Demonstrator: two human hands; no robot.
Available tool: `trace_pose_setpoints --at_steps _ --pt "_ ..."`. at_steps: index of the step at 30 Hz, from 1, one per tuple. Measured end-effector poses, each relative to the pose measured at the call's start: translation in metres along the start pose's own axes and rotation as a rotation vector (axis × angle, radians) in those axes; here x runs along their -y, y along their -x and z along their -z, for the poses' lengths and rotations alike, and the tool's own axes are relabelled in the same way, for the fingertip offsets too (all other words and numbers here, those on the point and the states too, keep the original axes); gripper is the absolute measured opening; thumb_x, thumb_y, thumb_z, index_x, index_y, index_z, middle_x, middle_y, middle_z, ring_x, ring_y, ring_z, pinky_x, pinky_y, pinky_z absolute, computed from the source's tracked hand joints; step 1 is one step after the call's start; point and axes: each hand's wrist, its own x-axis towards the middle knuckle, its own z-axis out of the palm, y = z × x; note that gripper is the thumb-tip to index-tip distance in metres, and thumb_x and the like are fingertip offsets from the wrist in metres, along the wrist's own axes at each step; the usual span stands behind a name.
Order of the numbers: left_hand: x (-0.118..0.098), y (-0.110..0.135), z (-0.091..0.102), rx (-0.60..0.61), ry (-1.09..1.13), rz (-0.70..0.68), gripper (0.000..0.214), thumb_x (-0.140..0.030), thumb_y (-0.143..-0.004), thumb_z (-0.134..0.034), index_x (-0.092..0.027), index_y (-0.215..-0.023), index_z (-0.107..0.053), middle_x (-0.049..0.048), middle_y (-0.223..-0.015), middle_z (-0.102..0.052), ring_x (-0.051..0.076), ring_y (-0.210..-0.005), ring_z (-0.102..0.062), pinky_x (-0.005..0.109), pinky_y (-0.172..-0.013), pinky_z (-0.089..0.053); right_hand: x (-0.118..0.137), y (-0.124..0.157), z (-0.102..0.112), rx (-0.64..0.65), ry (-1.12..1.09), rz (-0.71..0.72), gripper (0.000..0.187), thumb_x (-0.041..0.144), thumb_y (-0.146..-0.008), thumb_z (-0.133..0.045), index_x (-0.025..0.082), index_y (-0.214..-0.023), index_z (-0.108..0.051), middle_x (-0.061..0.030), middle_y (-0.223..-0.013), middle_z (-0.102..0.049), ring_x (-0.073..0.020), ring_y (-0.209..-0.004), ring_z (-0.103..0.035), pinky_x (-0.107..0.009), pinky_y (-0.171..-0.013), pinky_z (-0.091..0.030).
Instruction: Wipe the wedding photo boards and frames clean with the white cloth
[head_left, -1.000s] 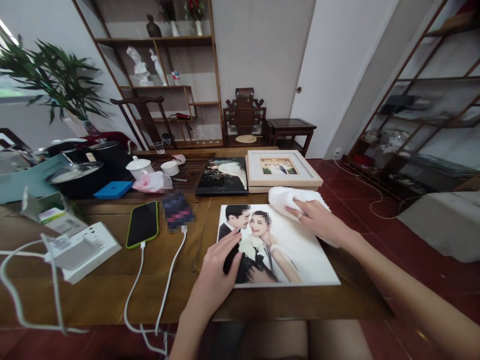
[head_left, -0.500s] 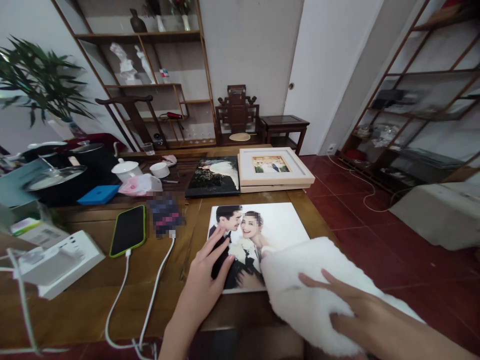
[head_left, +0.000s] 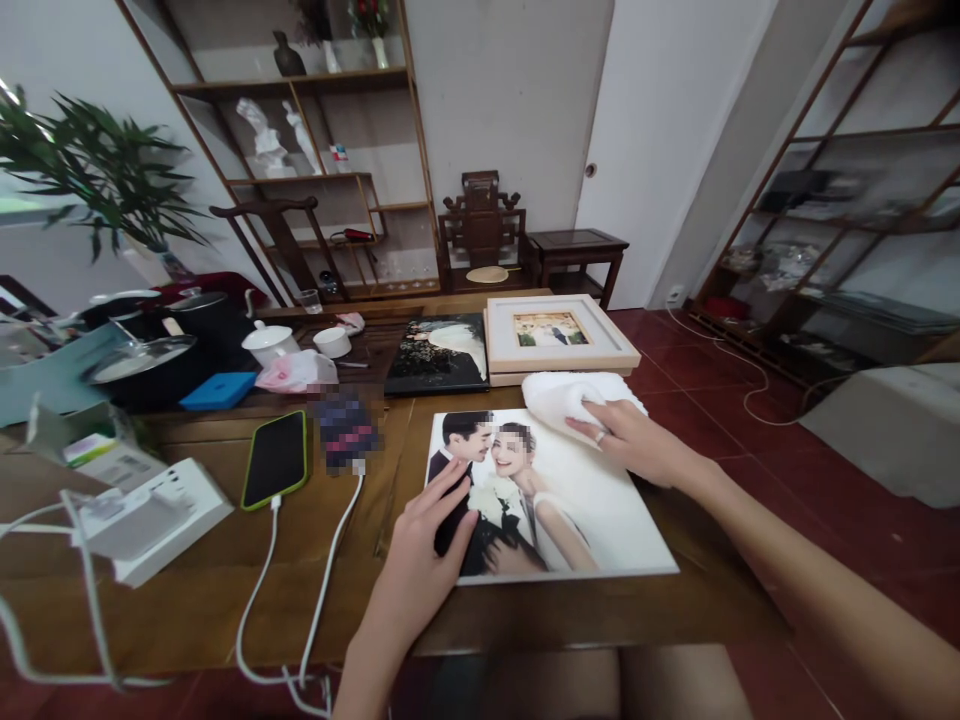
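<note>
A wedding photo panel (head_left: 622,510) lies flat near the front edge of the wooden table, showing a couple in a dark suit and a white dress. My left hand (head_left: 429,525) rests on its left side, fingers stretched out over the suit. With my right hand (head_left: 630,432) I grip a bunched white cloth (head_left: 577,392) at the panel's far right corner. The cloth covers that corner and part of the far edge. A ring shows on one finger of the right hand.
Behind the panel lie a dark photo panel (head_left: 437,352) and stacked pale wooden frames (head_left: 559,335). To the left are a charging phone (head_left: 276,460) with its cable, a white power strip (head_left: 161,515), a blue box (head_left: 218,390) and a lidded pan (head_left: 146,365).
My right hand has swept the cloth from the panel's near right side to its far right corner, uncovering the lower right of the picture. The left hand stays on the panel.
</note>
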Motion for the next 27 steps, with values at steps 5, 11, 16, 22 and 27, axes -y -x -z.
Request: trace_pose_setpoints --at_steps 5,11,16,22,27 --pt "0.0 -0.001 0.0 -0.012 0.025 0.012 0.031 -0.027 -0.088 -0.051 -0.017 -0.113 -0.064 0.0095 -0.129 -0.058 0.023 -0.122 -0.052 0.042 -0.101 -0.045 0.006 0.014 -0.004 0.021 0.019 0.014 0.028 0.031 -0.093 -0.033 0.018 -0.09 -0.057 -0.0127 -0.085 -0.061 -0.0287 -0.082 -0.06 -0.04 -0.072 -0.047" --pt "0.001 -0.002 -0.001 -0.009 0.021 0.024 0.032 -0.028 -0.087 -0.052 -0.017 -0.115 -0.063 0.0096 -0.13 -0.057 0.023 -0.123 -0.051 0.044 -0.102 -0.044 0.044 0.103 -0.023 -0.151 0.032 0.149 0.023 0.012 -0.078 -0.042 0.02 -0.091 -0.059 -0.0146 -0.137 -0.046 -0.0336 -0.132 -0.033 -0.049 -0.09 -0.046" --pt "0.002 -0.001 -0.001 0.001 0.011 0.016 0.033 -0.028 -0.087 -0.051 -0.017 -0.116 -0.062 0.0093 -0.13 -0.057 0.023 -0.124 -0.05 0.044 -0.103 -0.042 0.068 0.154 -0.023 -0.181 0.009 0.285 0.016 0.009 -0.071 -0.047 0.023 -0.064 -0.051 -0.0069 -0.143 -0.04 -0.032 -0.134 -0.027 -0.053 -0.103 -0.037" --pt "0.001 0.0 0.0 0.014 0.002 -0.002 0.033 -0.028 -0.087 -0.051 -0.018 -0.117 -0.062 0.0089 -0.131 -0.057 0.024 -0.125 -0.048 0.046 -0.104 -0.041 0.061 0.141 -0.02 -0.178 0.034 0.265 0.016 0.009 -0.072 -0.046 0.022 -0.072 -0.054 -0.0111 -0.142 -0.041 -0.0322 -0.134 -0.029 -0.05 -0.097 -0.043" --pt "0.0 0.0 0.0 0.011 0.005 0.005 0.033 -0.027 -0.087 -0.052 -0.019 -0.118 -0.062 0.0087 -0.13 -0.057 0.025 -0.125 -0.049 0.046 -0.103 -0.042 0.037 0.08 -0.019 -0.111 0.074 0.186 0.024 0.014 -0.084 -0.038 0.019 -0.094 -0.059 -0.0161 -0.121 -0.058 -0.0326 -0.121 -0.046 -0.047 -0.085 -0.047"
